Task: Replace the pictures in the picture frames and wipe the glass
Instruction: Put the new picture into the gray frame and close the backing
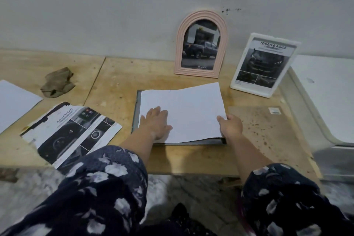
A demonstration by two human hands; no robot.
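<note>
The white sheet point(182, 111) lies face down on the grey frame point(136, 113) at the middle of the wooden table point(118, 80). The left hand point(156, 120) presses it flat with straight fingers; the right hand point(230, 125) pinches its near right corner. Square each edge inside the rim before letting go

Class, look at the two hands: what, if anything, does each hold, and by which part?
The right hand pinches the white sheet at its near right corner. The left hand holds nothing; it presses flat on the sheet.
</note>
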